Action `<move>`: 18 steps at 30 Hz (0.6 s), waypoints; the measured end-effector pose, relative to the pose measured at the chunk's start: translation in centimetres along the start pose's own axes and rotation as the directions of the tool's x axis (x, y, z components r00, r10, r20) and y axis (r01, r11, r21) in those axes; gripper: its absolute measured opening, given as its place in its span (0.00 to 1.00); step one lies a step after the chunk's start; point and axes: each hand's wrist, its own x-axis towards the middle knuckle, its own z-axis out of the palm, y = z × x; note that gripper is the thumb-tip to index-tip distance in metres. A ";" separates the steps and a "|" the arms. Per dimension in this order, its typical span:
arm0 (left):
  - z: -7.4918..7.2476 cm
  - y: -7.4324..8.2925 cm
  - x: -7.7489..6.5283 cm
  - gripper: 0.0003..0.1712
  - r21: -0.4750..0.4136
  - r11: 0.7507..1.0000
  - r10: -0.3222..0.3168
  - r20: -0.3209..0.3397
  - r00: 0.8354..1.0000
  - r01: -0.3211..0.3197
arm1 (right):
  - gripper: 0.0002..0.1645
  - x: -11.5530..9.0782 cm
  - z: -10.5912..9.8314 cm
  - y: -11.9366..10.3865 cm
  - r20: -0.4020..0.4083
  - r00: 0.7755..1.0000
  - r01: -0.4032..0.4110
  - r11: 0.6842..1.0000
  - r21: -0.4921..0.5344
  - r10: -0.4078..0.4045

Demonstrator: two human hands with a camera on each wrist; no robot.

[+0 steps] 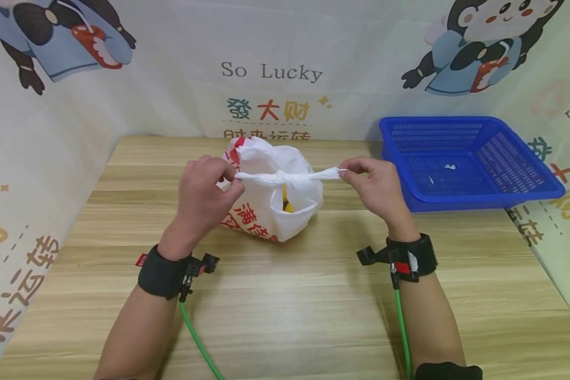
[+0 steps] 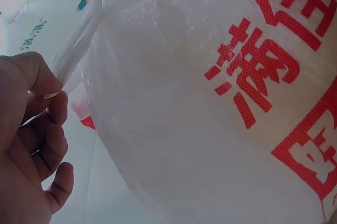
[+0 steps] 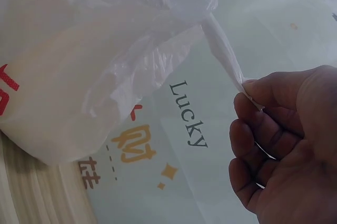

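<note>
A white plastic bag (image 1: 296, 224) with red printed characters sits on the table, its two handles crossed in a knot (image 1: 281, 178) at the top. Something yellow (image 1: 287, 203) shows through a gap below the knot; its kind is hidden. My left hand (image 1: 204, 187) pinches the end of one handle, pulled out to the left. On the other side, my right hand (image 1: 374, 184) pinches the other handle's end between thumb and forefinger. Both handles are stretched nearly level. In the left wrist view the twisted handle (image 2: 79, 45) runs taut; the right wrist view shows the other handle (image 3: 224, 50) likewise.
A blue plastic basket (image 1: 480, 199) stands at the right back, with small white scraps (image 1: 450, 167) inside. The wooden table (image 1: 285, 306) ends at a printed cloth backdrop (image 1: 171, 95). Green cables (image 1: 197, 338) run from the wrist cameras along both forearms.
</note>
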 end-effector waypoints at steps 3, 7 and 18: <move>-0.1 -0.3 0.0 0.05 -0.002 1.000 -0.029 0.002 1.000 0.029 | 0.08 0.0 -0.1 -0.1 -0.006 1.000 -0.002 1.000 -0.002 0.002; -0.2 -0.5 0.0 0.05 -0.006 0.998 -0.070 0.014 0.997 0.070 | 0.08 0.1 -0.2 0.0 -0.006 1.000 -0.011 1.000 -0.005 0.011; -0.2 -1.6 -0.1 0.05 0.031 0.988 -0.154 0.036 0.987 0.153 | 0.09 0.2 -0.5 0.3 0.017 0.999 -0.043 0.999 -0.008 0.043</move>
